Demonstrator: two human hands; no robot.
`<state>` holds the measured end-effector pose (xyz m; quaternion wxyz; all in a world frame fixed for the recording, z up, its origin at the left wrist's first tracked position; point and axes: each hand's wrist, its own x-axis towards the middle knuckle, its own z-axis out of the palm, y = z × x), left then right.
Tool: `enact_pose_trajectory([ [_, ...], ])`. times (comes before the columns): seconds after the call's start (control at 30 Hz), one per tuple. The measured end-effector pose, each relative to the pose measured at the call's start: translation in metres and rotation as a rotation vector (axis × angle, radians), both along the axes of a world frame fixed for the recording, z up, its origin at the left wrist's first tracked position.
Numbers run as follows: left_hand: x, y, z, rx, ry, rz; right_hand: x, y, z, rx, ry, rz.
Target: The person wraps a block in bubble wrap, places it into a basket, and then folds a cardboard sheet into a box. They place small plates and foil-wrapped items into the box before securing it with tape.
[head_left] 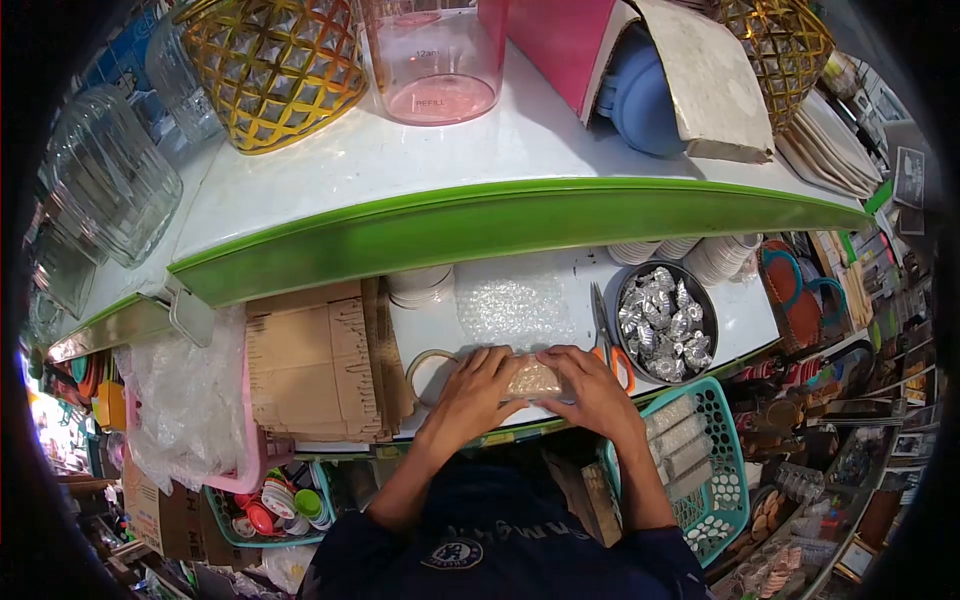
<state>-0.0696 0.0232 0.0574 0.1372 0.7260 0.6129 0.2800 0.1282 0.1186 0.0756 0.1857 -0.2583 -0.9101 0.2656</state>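
Observation:
Between both hands lies a bundle rolled in bubble wrap [533, 378], at the front edge of the white lower shelf. My left hand [472, 390] grips its left end, and my right hand [588, 390] closes round the right end. What is inside the wrap cannot be made out. Beyond the bundle a flat sheet of bubble wrap [515, 300] is spread on the shelf. A roll of tape [416, 378] sits beside my left hand, partly covered by it. Past my right hand are orange-handled scissors [621, 368], blades pointing away.
Right of the scissors, a dark round pan [712, 350] holds many crinkled silver pieces. Flattened cardboard [310, 365] stands left. Below right, a teal basket [738, 470] contains wrapped bundles. The green-edged upper shelf [520, 215] overhangs the work area, carrying glassware and gold baskets.

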Motion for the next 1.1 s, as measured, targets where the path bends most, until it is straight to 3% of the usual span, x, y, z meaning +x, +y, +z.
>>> enact_pose_trajectory([
  [0.5,0.01,-0.017,-0.005,-0.125,-0.006,-0.084,0.016,-0.003,0.018,-0.267,-0.119,0.128],
  [0.57,0.012,-0.016,-0.005,-0.147,0.003,-0.063,0.015,-0.002,0.015,-0.061,-0.165,0.096],
  [0.67,0.013,-0.014,-0.001,-0.168,0.027,-0.031,0.013,-0.002,0.023,0.026,-0.136,0.101],
  [0.9,0.015,-0.006,-0.001,-0.128,0.093,0.027,0.01,0.002,0.018,-0.025,-0.217,0.092],
  [1.1,0.015,0.004,0.006,-0.245,0.089,0.05,0.008,-0.007,0.022,0.11,-0.177,0.074],
])
